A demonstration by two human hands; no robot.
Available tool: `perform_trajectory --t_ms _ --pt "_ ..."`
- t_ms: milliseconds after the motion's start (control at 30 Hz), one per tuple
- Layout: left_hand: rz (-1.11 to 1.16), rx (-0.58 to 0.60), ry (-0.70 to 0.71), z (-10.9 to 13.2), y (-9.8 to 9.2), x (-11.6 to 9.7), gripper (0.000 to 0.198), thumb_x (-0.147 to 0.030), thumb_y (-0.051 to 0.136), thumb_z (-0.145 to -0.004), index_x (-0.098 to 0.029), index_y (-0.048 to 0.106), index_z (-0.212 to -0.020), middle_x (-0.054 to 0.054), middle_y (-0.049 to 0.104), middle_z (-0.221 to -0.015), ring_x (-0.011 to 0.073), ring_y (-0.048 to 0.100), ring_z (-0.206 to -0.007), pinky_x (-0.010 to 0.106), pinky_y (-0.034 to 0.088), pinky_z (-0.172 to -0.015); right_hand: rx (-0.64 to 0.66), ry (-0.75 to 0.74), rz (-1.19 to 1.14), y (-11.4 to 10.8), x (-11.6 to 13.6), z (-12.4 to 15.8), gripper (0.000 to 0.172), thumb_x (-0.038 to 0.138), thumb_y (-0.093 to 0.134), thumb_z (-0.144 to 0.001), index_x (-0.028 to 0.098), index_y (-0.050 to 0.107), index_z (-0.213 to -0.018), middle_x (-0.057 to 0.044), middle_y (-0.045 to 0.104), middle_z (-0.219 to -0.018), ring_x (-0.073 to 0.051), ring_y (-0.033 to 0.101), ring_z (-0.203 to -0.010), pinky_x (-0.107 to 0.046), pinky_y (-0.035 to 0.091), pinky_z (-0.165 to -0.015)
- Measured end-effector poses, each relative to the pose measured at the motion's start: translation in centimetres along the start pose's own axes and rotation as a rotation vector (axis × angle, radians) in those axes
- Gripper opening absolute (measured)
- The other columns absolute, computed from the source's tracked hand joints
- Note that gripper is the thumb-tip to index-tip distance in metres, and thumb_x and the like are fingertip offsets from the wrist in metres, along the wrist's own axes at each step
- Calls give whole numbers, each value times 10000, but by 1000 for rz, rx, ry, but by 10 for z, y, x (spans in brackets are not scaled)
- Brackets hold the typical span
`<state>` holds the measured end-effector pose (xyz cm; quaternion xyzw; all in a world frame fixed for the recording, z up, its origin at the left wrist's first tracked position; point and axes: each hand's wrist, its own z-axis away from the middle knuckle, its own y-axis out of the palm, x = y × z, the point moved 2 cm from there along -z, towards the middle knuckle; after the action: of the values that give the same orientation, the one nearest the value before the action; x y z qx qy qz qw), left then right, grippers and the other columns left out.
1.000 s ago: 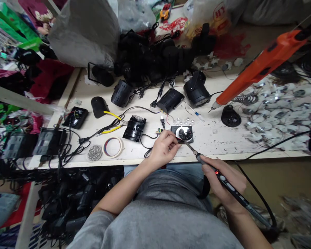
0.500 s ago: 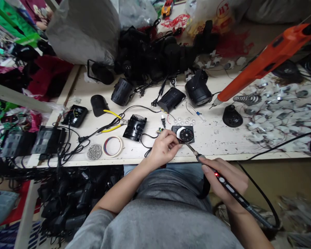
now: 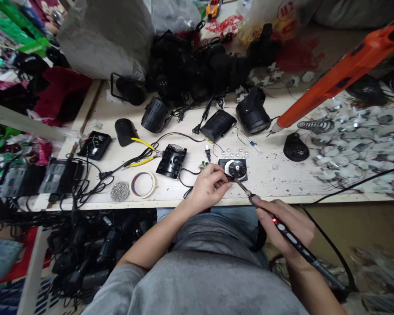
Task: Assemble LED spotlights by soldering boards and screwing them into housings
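My right hand [image 3: 287, 225] is closed around a soldering iron [image 3: 290, 236] with a lit red light. The iron's tip points up and left, at the lower edge of a round black disc on a white motor body [image 3: 230, 168]. This piece lies on a small dark block [image 3: 223, 162] near the table's front edge. My left hand [image 3: 212, 186] is at the disc's left side, thumb and fingers pinched on what looks like a thin wire. The fingers partly hide that spot. Several small clear lenses [image 3: 237, 154] lie just behind the block.
Yellow-handled pliers [image 3: 141, 162], a tape roll [image 3: 143, 184], a round tub of small metal balls [image 3: 119, 191] and black housings [image 3: 171, 161] lie to the left. An orange electric screwdriver [image 3: 335, 81] hangs at right, over many white motors [image 3: 344, 144]. Cords cross the table.
The view has shifted slightly. Light now reflects differently off the black disc, whose markings look less clear. Both hands and the soldering iron hold nearly the same position.
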<state>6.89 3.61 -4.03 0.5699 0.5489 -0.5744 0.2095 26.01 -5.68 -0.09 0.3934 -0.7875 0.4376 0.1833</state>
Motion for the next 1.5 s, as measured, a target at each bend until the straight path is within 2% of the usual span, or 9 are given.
perform_trajectory --t_ms 233,433,600,767,1000,1200,1333,1400,1500 --pt "-10 -21 26 0 1 -1 117 -242 681 -894 -156 640 -827 43 557 -1011 69 608 -683 224 584 -613 17 -9 11 1 0 -2 280 74 633 -890 202 722 -1123 -23 706 -793 -110 642 -624 -231 536 -589" --pt "-37 36 26 0 -4 -2 103 -226 657 -899 -153 633 -829 64 557 -1060 79 612 -706 236 594 -647 -40 -10 4 -11 7 3 281 93 642 -873 235 738 -1095 -5 716 -778 -136 656 -624 -257 525 -550" --pt "-352 80 251 6 -9 -5 134 -239 608 -940 -148 631 -845 130 597 -1147 144 636 -817 305 595 -745 -143 49 62 -28 12 10 302 125 658 -864 286 753 -1102 6 738 -828 -178 698 -691 -306 568 -615" --pt "-590 -37 404 14 -6 -1 133 -198 531 -992 -160 638 -925 106 684 -1025 182 662 -933 324 591 -856 -189 70 98 -30 2 12 276 148 685 -858 285 766 -1084 11 745 -825 -171 698 -685 -299 568 -615" --pt "-748 -55 550 16 -1 -6 99 -152 565 -966 -133 658 -937 123 737 -1014 174 678 -793 306 581 -734 -170 66 22 -24 -5 3 322 98 682 -850 263 748 -1118 6 746 -828 -149 690 -692 -269 559 -615" --pt "-523 -96 401 9 -12 -16 53 -196 620 -941 -151 647 -935 78 745 -880 176 712 -818 291 586 -751 -174 30 13 -27 -10 -7 284 81 660 -866 245 749 -1081 4 745 -840 -135 688 -690 -251 559 -621" --pt "-391 -30 312 -2 -21 -18 99 -224 601 -945 -176 625 -862 53 737 -806 162 706 -766 271 572 -715 -209 27 1 -28 -19 -7 275 93 664 -869 238 754 -1085 4 749 -833 -137 686 -680 -258 564 -631" --pt "-377 -32 288 -9 -30 -16 114 -240 600 -947 -176 630 -857 49 730 -791 155 695 -738 260 558 -692 -223 33 7 -28 -23 -6 279 93 676 -861 240 757 -1084 4 757 -845 -139 690 -674 -263 570 -636" --pt "-447 -110 256 -29 -54 -12 105 -242 594 -945 -176 652 -889 44 726 -804 147 681 -724 252 537 -676 -256 35 22 -30 -27 -5 289 91 688 -851 245 760 -1085 4 768 -854 -150 699 -675 -279 585 -651"
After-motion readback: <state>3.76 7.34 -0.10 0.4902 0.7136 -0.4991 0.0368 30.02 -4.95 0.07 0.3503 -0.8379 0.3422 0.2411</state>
